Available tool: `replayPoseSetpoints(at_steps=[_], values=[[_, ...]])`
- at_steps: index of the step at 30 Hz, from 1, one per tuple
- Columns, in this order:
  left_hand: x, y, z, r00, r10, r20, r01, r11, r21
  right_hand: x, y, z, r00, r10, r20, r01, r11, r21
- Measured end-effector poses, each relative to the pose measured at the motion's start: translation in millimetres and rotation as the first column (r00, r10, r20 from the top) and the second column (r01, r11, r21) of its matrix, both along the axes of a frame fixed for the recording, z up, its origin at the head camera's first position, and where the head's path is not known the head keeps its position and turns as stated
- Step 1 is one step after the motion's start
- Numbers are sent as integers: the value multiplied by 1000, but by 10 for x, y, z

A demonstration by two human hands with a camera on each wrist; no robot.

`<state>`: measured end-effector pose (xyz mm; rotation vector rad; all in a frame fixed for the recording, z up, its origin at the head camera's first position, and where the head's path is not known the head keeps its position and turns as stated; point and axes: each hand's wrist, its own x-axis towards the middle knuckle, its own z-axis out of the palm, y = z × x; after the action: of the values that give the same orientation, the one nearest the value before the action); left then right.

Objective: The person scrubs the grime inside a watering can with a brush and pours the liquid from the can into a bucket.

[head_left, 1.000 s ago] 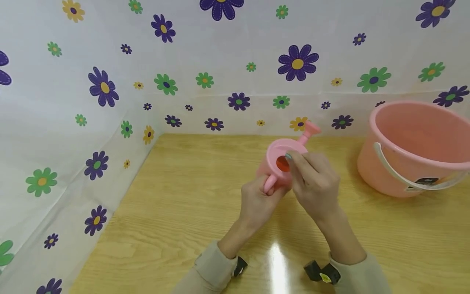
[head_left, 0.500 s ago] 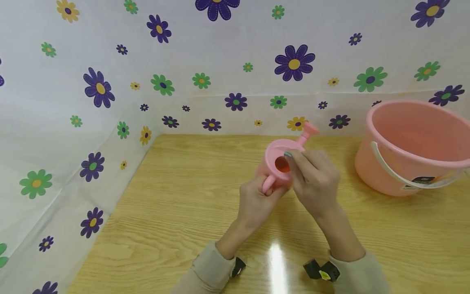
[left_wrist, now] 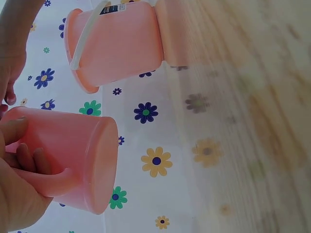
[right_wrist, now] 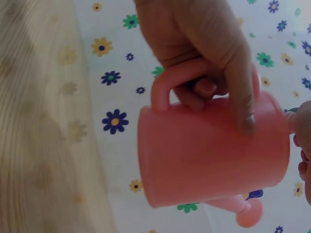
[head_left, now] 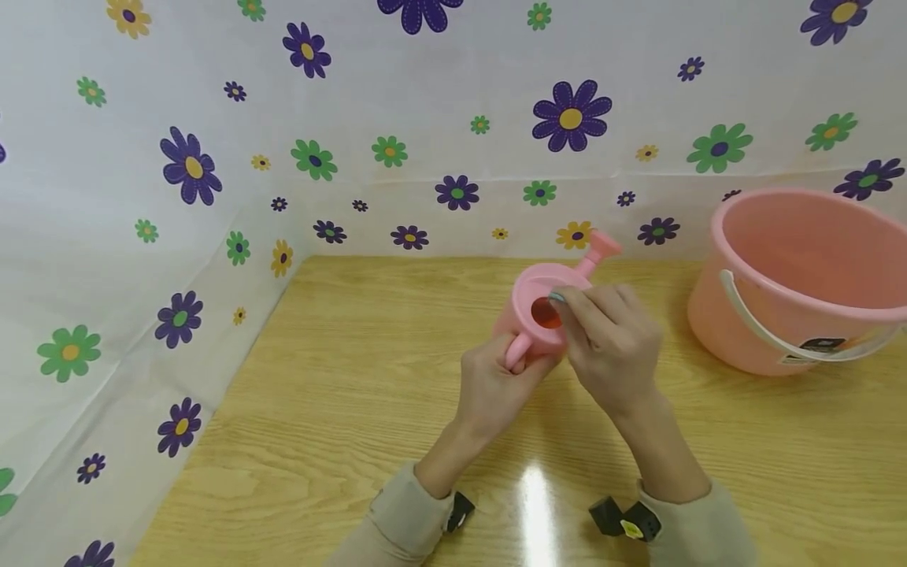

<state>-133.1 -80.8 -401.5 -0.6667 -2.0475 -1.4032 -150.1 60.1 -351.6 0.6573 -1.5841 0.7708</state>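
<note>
Left hand round pink watering can, reddish inside.

The bucket stands on the table toward the right, near the far edge. To its left, well apart, the watering can is held above the surface, its spout toward the far edge and slightly right. Its handle is on the near side, in the left hand. The right hand is at the can's right, fingertips over the opening. A sheet rises behind the far edge and along the left edge.
</note>
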Motion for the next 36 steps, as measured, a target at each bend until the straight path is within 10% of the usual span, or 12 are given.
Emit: replayPoseSetpoints(at_steps=[36], values=[[11,-53,37,993,-60,103,65,997,-40,11,54,-5,1000,-19,5,19,999,-29]])
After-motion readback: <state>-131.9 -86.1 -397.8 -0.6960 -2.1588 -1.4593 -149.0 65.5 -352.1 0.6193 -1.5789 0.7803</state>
